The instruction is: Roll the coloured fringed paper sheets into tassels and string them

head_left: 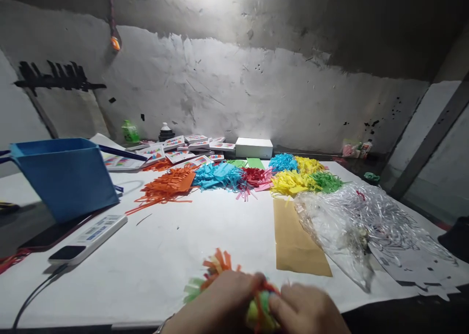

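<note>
Grip of both hands [267, 300] partly hides blurred, apparently paper, strips [262, 309].

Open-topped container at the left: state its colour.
The container is blue, best seen in the head view.

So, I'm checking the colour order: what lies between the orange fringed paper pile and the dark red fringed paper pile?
A light blue fringed paper pile lies between the orange pile and the dark red pile, seen in the head view.

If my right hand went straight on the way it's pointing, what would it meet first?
Your right hand points leftward at the multicoloured paper strips, so it would likely meet those first, with your left hand just beyond. Blur leaves the depth unclear.
</note>
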The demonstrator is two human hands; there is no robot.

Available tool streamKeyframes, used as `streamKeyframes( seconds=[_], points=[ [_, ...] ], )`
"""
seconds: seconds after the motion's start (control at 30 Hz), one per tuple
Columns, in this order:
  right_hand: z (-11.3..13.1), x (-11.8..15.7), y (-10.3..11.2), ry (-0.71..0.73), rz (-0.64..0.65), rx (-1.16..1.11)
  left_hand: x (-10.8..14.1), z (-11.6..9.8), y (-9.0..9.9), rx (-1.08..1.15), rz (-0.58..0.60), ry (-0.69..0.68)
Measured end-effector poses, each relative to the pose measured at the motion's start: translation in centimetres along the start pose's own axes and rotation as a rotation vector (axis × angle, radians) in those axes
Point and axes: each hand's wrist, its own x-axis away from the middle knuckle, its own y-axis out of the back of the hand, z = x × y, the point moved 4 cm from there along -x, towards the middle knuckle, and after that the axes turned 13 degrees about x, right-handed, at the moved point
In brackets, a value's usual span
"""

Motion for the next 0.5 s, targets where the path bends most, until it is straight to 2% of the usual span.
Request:
streamKeyframes(
  seconds=[0.07,0.1,0.13,0.17,0.23,0.3,0.4,0.5],
  points=[
    [-1.4,-1.2,-0.5,-0.081,0.122,-0.333,0.9,-1.3,-0.2,0.071,0.199,-0.059],
    [-1.9,-1.1,-1.2,-0.127,0.159,-0.462,1.1,-1.8,0.3,0.184,0.220,-0.076],
    [-2.0,-0.7,-1.9,-0.170,0.169,-0.536,1.2,-2.2,1.2,0.315,0.191,-0.085],
    [-1.9,-0.1,-2.6,-0.189,0.150,-0.545,1.1,-2.2,2.2,0.432,0.118,-0.085],
    [-0.7,1.1,-3.6,-0.146,0.094,-0.405,0.7,-1.5,3.5,0.556,-0.062,-0.054],
    [0.9,1.4,-3.5,-0.039,0.045,-0.218,0.2,-0.5,3.2,0.558,-0.148,0.018],
    [1.5,0.3,-1.9,-0.016,0.030,-0.189,-0.4,-0.2,1.0,0.601,-0.118,0.088],
    [-0.1,0.0,-0.7,-0.118,0.109,-0.353,-0.9,-1.7,0.2,0.833,0.020,-0.001]
  ],
)
